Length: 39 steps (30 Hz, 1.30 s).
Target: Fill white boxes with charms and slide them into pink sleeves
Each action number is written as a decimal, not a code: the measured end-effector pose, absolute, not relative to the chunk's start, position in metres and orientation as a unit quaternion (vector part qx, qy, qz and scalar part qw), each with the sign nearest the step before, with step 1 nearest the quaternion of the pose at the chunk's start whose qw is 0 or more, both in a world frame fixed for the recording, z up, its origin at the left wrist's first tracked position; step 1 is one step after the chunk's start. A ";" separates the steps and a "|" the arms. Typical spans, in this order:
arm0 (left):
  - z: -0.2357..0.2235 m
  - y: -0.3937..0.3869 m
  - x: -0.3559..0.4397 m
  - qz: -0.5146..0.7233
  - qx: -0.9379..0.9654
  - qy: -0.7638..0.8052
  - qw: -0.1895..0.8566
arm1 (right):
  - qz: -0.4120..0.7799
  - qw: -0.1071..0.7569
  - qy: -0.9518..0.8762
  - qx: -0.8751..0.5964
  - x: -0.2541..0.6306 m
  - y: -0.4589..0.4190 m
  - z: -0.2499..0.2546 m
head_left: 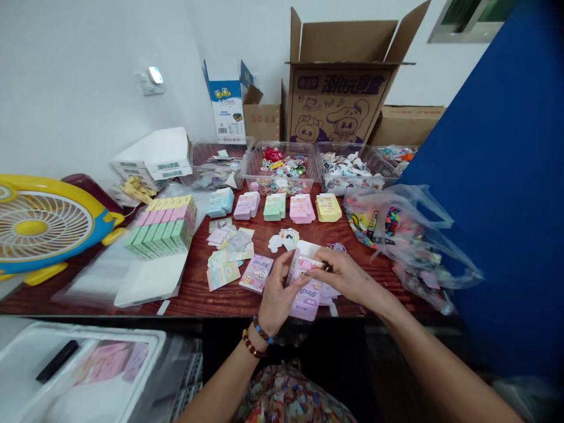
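Note:
My left hand (277, 291) is closed around the left side of a small purple cardboard box (305, 302), tilted over the table's front edge with its white-lined top flap raised. At the upper right edge of that box, my right hand (343, 273) has its thumb and fingers closed; whether they also pinch something small is hidden. Just left of my left hand lies another purple box (256, 273), flat with its printed face up. Beyond my hands are white die-cut stickers (284, 239). Purple pieces (328, 292) lie partly hidden under my right hand.
Cards (224, 273) lie spread at left, near stacked green, pink and yellow boxes (165, 229). A row of flat pastel cartons (275, 207) crosses the middle. Behind are clear bins (279, 182) and a large carton (339, 106). Plastic bags (409, 229) sit right, a fan (44, 226) left.

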<state>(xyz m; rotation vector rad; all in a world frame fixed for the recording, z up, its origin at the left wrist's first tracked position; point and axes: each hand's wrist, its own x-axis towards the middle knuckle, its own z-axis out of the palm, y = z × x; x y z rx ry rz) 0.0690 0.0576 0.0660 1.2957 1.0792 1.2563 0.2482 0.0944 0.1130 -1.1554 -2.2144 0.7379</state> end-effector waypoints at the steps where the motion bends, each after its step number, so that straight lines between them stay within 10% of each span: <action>1: 0.066 0.056 0.066 0.516 0.555 0.441 0.481 | 0.262 0.267 -0.823 -0.427 0.249 0.093 0.112; 6: 0.067 0.060 0.047 0.432 0.646 0.398 0.487 | 0.213 0.277 -0.830 -0.434 0.248 0.082 0.104; 14: 0.074 0.056 0.046 0.451 0.597 0.378 0.545 | 0.386 0.533 -0.590 -0.467 0.237 0.054 0.066; 39: 0.084 0.043 0.042 0.367 0.605 0.387 0.591 | 0.429 0.402 -0.677 -0.443 0.261 0.063 0.096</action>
